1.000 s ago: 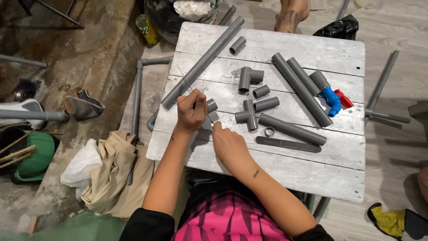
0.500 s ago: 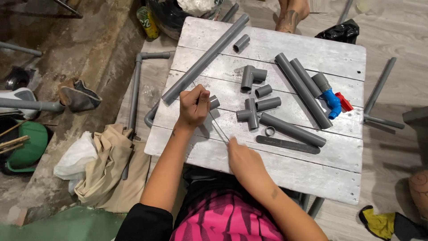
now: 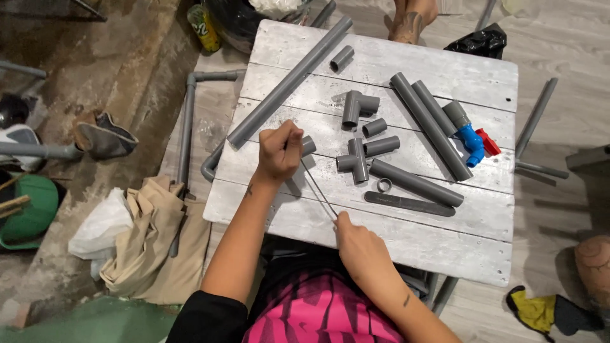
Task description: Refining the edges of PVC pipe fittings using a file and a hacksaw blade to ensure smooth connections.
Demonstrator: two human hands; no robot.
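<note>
The left hand (image 3: 279, 151) is closed around a short grey pipe piece (image 3: 307, 145) in the middle of the white surface (image 3: 394, 235). A thin strip (image 3: 319, 190) slants down-right to the right hand (image 3: 356, 244), which pinches its lower end.

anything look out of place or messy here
Mostly the surroundings: a beige cloth lies crumpled on the floor left of the white table, and a long grey pipe sticks out past the table's far edge. On the table, the fittings lie loose but intact.

Whitewashed plank table (image 3: 406, 244), grey pipes (image 3: 429, 124), tee fittings (image 3: 356, 159), blue valve (image 3: 470, 136), flat strip (image 3: 410, 204)
</note>
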